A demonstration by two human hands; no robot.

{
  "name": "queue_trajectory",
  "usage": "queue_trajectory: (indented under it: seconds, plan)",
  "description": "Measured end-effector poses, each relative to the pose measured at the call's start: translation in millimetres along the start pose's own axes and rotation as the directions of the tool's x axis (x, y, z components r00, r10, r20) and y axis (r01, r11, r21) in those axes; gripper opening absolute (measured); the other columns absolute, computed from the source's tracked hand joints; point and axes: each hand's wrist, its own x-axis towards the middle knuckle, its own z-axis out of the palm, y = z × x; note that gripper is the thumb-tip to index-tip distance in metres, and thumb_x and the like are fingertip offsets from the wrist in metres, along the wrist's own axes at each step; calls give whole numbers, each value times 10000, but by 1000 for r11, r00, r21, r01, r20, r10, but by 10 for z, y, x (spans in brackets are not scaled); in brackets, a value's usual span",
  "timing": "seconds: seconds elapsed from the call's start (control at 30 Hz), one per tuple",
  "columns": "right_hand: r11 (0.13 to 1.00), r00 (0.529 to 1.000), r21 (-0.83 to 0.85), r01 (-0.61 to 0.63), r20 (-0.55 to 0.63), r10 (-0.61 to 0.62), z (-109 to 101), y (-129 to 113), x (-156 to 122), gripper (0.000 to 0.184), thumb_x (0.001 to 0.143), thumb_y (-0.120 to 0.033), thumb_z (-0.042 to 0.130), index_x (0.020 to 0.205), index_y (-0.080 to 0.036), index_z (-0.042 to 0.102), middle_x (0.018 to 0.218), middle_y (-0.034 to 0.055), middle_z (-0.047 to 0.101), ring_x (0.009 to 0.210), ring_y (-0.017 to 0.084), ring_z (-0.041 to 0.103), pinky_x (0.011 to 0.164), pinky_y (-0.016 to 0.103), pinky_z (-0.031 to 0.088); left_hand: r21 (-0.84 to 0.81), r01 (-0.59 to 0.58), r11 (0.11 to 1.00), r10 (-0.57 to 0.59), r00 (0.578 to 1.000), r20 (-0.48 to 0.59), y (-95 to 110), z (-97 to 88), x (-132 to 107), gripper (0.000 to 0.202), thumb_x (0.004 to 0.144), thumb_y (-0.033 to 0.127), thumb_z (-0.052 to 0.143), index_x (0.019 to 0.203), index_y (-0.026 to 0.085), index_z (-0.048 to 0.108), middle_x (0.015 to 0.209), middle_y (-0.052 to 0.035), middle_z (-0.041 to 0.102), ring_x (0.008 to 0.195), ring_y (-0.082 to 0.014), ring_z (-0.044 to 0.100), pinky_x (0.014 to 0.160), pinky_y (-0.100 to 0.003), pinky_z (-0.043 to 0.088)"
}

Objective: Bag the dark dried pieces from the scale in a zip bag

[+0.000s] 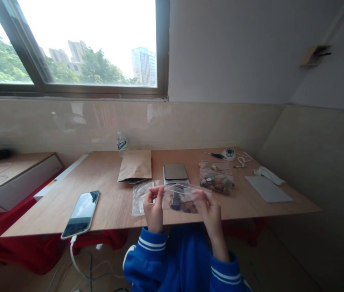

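Your head camera looked forward and down across the table [114, 202], close above your hands, facing the window [77, 44].

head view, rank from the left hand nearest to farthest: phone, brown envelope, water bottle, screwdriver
From the left hand:
1. Brown envelope, just behind it on the table.
2. Phone, off to its left by the near edge.
3. Water bottle, at the back by the wall.
4. Screwdriver, far back right.

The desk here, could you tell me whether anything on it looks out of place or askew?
The phone lies at the front left with its lower end over the desk edge, cable hanging down. Otherwise nothing looks spilled or damaged: both hands, left hand and right hand, hold a clear bag of brown pieces.
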Motion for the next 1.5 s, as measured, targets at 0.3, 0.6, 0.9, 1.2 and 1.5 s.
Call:
queue_trajectory:
  seconds: [0.3, 0.6, 0.9, 1.2, 1.5]
  plan:
    - [996, 998, 60, -61, 31, 59, 204, 265, -35, 365, 846, -498, 523, 865, -173, 688, 915, 103, 718, 879, 246, 663, 837, 392, 501, -174, 197, 965, -169, 972, 161, -237, 114, -70, 363, 690, 479, 699, 797, 139, 630, 858, -62, 682, 840, -174, 621, 790, -287, 464]
    - [1000, 874, 13, -20, -485, 24, -270, 241, 55, 401, 821, -545, 530, 785, -155, 615, 589, 7, 598, 528, 142, 548, 550, 257, 461, -183, 87, 979, -114, 984, -137, -214, -67, 110, 388, 715, 530, 662, 756, 182, 494, 654, 19, 603, 696, -145, 610, 777, -312, 474]
    - [993, 986, 11, 114, -122, -112, -192, 200, 21, 341, 854, -459, 528, 665, -184, 593, 570, -11, 573, 567, 139, 563, 625, 256, 466, -122, 206, 971, -156, 930, 333, -225, 145, -100, 384, 755, 443, 654, 1046, 196, 613, 1122, -74, 635, 1028, -202, 591, 904, -319, 446]
    - [998, 995, 25, -50, -84, 52, -138, 291, -30, 399, 804, -528, 563, 723, -157, 686, 456, -3, 568, 449, 154, 550, 494, 257, 453, -155, 191, 969, -168, 974, 151, -327, 50, -71, 320, 745, 456, 658, 851, 156, 688, 756, -36, 705, 743, -182, 660, 742, -304, 513]
    - [994, 998, 94, 49, 25, -52, 31, 273, -46, 261, 815, -415, 597, 825, -187, 723, 884, 84, 726, 850, 226, 663, 785, 343, 506, 86, -47, 995, 29, 979, 202, -176, -60, -88, 271, 783, 438, 619, 864, 203, 728, 928, -46, 728, 934, -222, 647, 864, -326, 491]
